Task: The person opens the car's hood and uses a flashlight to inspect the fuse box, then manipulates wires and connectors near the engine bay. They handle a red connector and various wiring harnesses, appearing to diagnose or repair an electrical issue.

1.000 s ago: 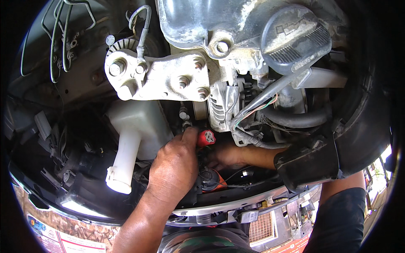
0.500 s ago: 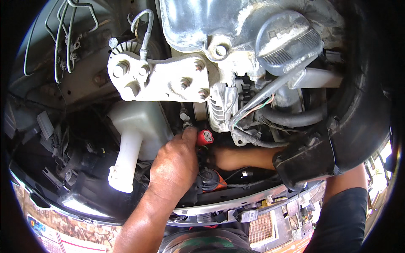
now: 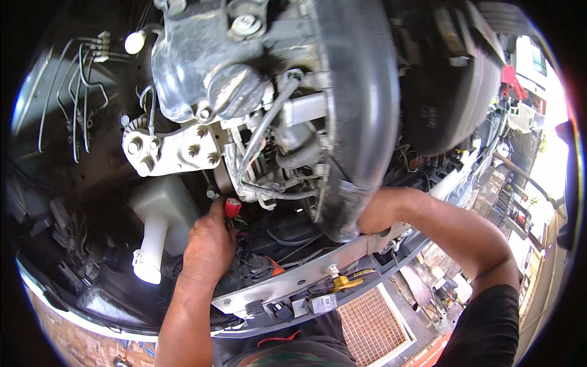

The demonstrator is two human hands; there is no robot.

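My left hand reaches down into the engine bay, its fingers curled and closed. Right beside the thumb and forefinger is a small red piece, with thin wires near it; the fingers' grip is partly hidden, so what they hold cannot be made out. To the left of this hand stands a translucent white reservoir with a capped filler neck. My right hand goes in behind the lower end of a large black air duct; its fingers are hidden there.
The engine cover with its round black oil cap lies ahead. A pale metal bracket with several bolts sits left of it. A metal crossbar runs along the near edge, with a yellow-handled tool in front.
The view has swung to the right, so the engine parts sit further left. My right forearm has drawn back from beside the left hand to the duct's right side. The left hand stays by the red piece.
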